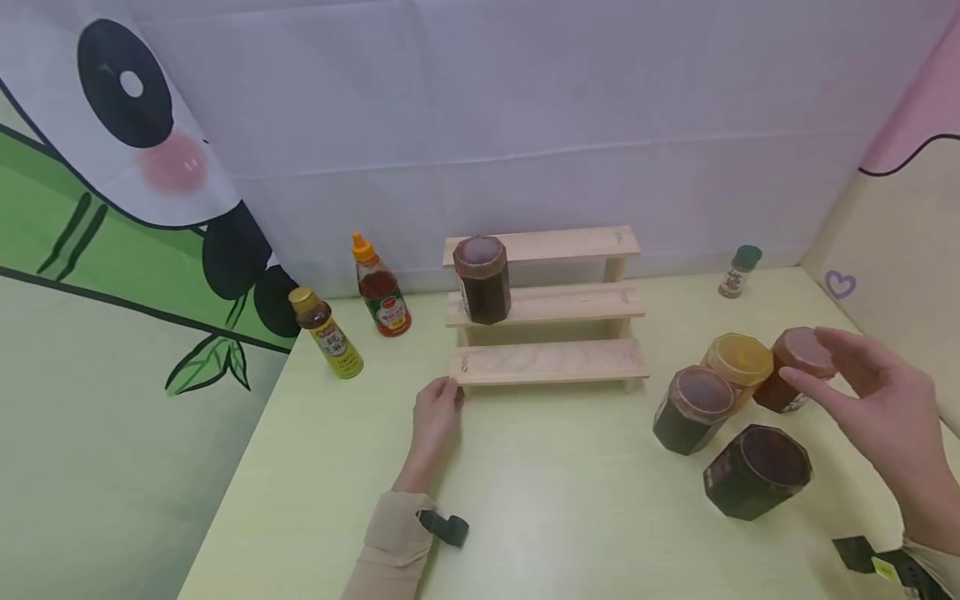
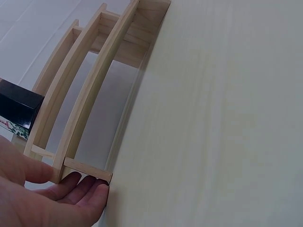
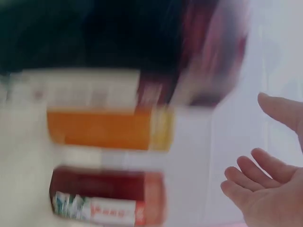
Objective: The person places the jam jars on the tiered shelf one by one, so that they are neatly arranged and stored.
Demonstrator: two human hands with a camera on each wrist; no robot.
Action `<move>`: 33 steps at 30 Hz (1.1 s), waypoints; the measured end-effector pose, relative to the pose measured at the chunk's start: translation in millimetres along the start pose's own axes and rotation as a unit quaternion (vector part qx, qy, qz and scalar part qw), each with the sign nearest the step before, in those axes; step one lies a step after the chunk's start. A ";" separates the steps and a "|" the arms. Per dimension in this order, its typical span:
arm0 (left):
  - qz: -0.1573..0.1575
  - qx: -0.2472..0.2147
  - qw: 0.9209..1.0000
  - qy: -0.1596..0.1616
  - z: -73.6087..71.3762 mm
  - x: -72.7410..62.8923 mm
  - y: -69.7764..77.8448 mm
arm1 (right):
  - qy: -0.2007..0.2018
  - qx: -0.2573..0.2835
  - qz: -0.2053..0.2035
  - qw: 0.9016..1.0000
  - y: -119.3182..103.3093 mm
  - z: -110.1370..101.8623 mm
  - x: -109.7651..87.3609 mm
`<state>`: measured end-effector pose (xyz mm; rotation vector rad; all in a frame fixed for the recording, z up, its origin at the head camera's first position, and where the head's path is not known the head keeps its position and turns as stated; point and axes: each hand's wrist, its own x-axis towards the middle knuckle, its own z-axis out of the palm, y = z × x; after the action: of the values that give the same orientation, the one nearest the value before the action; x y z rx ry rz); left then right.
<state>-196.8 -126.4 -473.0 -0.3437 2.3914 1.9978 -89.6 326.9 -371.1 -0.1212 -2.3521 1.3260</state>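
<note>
A three-step wooden rack (image 1: 547,363) stands near the back wall. My left hand (image 1: 437,417) holds the front left corner of its lowest step; in the left wrist view the thumb lies against the board (image 2: 90,101) and the fingers curl at its end support. A dark jar (image 1: 483,283) with a brownish lid stands on the middle step, at its left end. Over on the right, my right hand (image 1: 888,400) hovers with thumb and fingers spread, holding nothing. It overlaps a reddish-brown jar (image 1: 802,362) in the head view. Beside that stands a yellow-lidded honey-coloured jar (image 1: 738,362).
Two more dark jars, one with a brownish lid (image 1: 693,412) and a wider one (image 1: 757,475), stand closer to me. A small green-capped shaker (image 1: 740,271) is at the back right. Left of the rack are an orange-capped sauce bottle (image 1: 382,292) and a gold-capped bottle (image 1: 327,335).
</note>
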 end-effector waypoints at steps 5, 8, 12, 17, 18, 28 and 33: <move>-0.006 0.004 1.000 0.006 0.6 1.0 -0.8 | 0.005 -0.024 0.036 0.999 23.2 -11.8 11.1; -0.006 0.004 1.000 0.006 0.6 1.2 -1.5 | -0.010 -0.029 0.041 0.999 35.8 -16.2 15.6; -0.002 0.000 1.000 0.006 0.1 0.5 -1.7 | -0.035 -0.028 0.044 0.998 50.2 -17.0 19.3; -0.002 -0.001 1.000 0.008 0.2 0.3 -1.3 | -0.046 -0.025 0.056 0.997 65.3 -15.0 21.1; -0.001 -0.002 1.000 0.007 0.2 0.4 -1.2 | -0.044 -0.025 0.061 0.997 67.6 -14.7 21.1; -0.001 -0.004 1.000 0.001 0.4 0.9 -2.3 | -0.056 -0.022 0.087 0.994 85.6 -11.9 22.1; -0.001 -0.008 1.000 0.004 0.2 1.0 -1.8 | -0.079 -0.031 0.102 0.991 93.5 -8.6 25.4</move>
<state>-197.5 -126.7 -475.0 -0.3530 2.3805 2.0188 -121.5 391.2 -436.8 -0.2927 -2.5710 1.4029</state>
